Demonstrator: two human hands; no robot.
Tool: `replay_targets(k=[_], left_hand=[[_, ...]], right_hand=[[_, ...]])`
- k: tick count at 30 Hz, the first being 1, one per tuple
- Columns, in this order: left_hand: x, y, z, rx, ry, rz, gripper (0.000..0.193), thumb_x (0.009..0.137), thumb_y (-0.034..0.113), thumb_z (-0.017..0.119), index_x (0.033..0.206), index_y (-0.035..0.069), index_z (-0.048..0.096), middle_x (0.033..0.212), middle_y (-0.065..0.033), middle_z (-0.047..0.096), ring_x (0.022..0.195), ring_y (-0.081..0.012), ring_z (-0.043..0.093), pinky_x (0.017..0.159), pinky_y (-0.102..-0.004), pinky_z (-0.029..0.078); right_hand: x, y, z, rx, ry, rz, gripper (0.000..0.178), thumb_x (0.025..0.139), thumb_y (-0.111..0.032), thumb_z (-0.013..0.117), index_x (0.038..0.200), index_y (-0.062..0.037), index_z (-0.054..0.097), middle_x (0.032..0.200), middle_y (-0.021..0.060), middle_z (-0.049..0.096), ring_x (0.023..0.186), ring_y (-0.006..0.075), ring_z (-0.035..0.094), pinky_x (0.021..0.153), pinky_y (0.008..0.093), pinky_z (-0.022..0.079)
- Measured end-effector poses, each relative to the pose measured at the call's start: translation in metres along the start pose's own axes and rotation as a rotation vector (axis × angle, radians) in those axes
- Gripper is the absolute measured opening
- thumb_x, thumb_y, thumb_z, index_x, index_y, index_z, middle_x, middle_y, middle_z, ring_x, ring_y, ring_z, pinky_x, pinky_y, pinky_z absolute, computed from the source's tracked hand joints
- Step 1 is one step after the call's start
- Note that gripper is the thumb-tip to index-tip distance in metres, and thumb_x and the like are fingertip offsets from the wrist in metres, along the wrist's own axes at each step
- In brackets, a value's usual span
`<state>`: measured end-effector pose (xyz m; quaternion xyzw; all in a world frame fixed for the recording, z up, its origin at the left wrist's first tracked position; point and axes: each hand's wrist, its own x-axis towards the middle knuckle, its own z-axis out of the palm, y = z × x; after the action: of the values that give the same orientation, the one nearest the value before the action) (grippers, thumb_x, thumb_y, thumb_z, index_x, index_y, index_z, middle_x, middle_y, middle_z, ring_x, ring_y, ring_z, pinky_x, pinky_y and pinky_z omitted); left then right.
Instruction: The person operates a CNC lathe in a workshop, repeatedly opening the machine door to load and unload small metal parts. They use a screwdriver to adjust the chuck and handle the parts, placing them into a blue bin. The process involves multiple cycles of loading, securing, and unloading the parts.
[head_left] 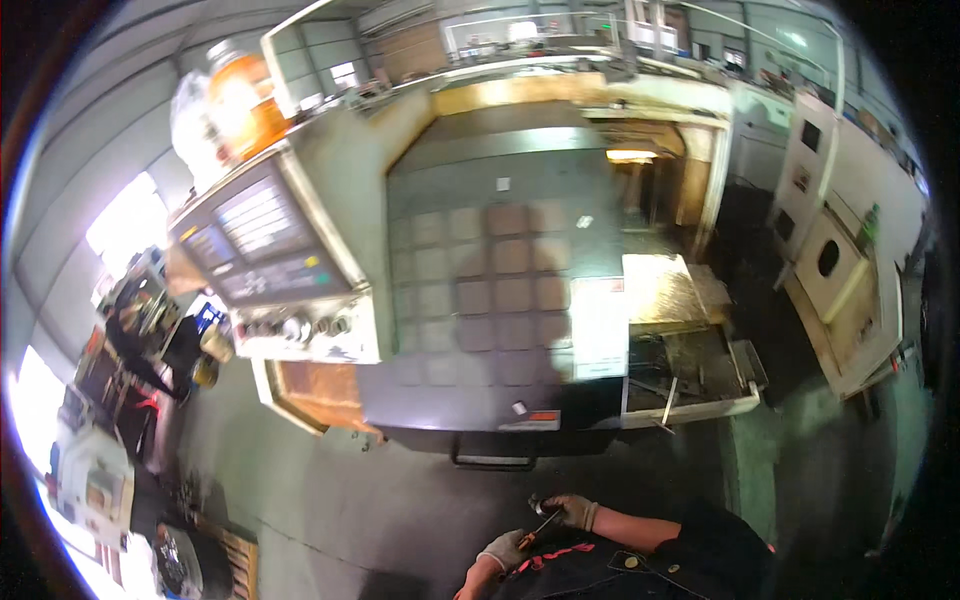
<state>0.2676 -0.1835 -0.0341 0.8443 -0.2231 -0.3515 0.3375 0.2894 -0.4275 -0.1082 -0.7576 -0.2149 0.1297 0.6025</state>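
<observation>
Both gloved hands meet low in the frame, close to the body. The left hand (pixel 505 549) is wrapped around the orange handle of a small tool (pixel 537 527); the right hand (pixel 573 511) pinches the tool's metal tip, so one tool sits between two hands. Ahead stands one large machine (pixel 500 290), its closed door facing the person and one dark handle (pixel 493 462) at its lower edge. One control panel (pixel 265 245) juts out on the left. Open green floor (pixel 330 500) lies between hands and machine.
</observation>
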Motion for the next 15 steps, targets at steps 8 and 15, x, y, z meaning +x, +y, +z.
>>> replay_targets(k=[8, 15], left_hand=[[0.072, 0.053, 0.009, 0.194, -0.128, 0.014, 0.044, 0.083, 0.03, 0.052, 0.118, 0.003, 0.053, 0.113, -0.0237, 0.058, 0.107, -0.0384, 0.054, 0.089, -0.0408, 0.044], [0.094, 0.129, -0.026, 0.202, -0.385, 0.0, 0.051, 0.083, 0.031, 0.052, 0.126, 0.004, 0.045, 0.119, -0.0242, 0.054, 0.111, -0.0382, 0.051, 0.092, -0.0403, 0.042]], right_hand=[[-0.044, 0.053, -0.064, 0.865, 0.271, 0.289, 0.039, 0.079, -0.009, 0.065, 0.116, -0.0064, 0.055, 0.105, 0.0092, 0.063, 0.094, 0.0222, 0.063, 0.079, 0.0355, 0.051], [-0.074, 0.002, -0.105, 1.354, 0.926, 0.376, 0.027, 0.081, 0.003, 0.051, 0.108, 0.0015, 0.055, 0.098, 0.011, 0.062, 0.091, 0.0218, 0.06, 0.086, 0.0319, 0.049]])
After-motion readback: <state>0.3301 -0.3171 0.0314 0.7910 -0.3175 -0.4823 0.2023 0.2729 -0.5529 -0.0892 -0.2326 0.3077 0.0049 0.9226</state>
